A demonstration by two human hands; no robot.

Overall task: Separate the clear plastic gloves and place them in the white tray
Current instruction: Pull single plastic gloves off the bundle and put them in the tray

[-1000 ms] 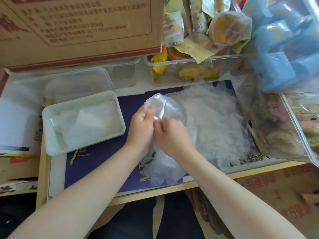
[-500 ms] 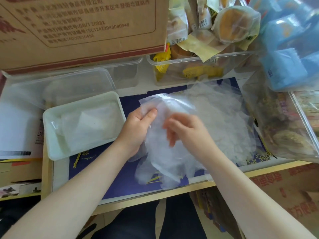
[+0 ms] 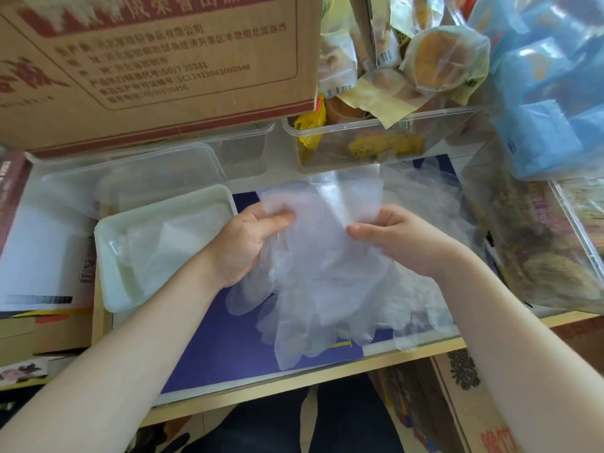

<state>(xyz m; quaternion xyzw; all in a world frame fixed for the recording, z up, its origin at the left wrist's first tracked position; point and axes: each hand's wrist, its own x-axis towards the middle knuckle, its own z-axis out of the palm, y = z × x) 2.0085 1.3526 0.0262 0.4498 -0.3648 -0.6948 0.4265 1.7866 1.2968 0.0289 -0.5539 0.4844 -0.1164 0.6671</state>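
Work surface: dark blue mat [image 3: 222,351] under a clear sheet, on a light wood table edge [image 3: 327,374] running below both forearms. Crowded space. Above the left hand, a big cardboard box [image 3: 157,67] with red print overhangs the table. Between box and left hand, clear plastic containers [image 3: 157,171], stacked or overlapping, can't tell how many. Above the right hand, a clear tub [image 3: 376,138] of wrapped snacks, more wrapped buns [image 3: 441,57] piled over it. Up and right of the right hand, blue packets in a clear bag [image 3: 549,86]; right of it, another clear bin [image 3: 562,250] of packaged food, cut off by the frame edge.

Left hand [image 3: 248,243] pinches the top left edge of the clear plastic gloves [image 3: 323,263], thumb on top, fingers curled behind the film. Right hand [image 3: 395,237] pinches the top right edge, thumb tip visible, other fingers hidden behind plastic. The gloves hang spread between the two hands, finger ends drooping toward the table edge. Layers overlap; count unclear. More clear film [image 3: 421,191] lies behind the right hand, hard to separate from the held piece.

White tray [image 3: 108,256] sits just left of the left hand, near but not touching; translucent gloves already inside, number unclear.

Papers and boxes far left are cropped.
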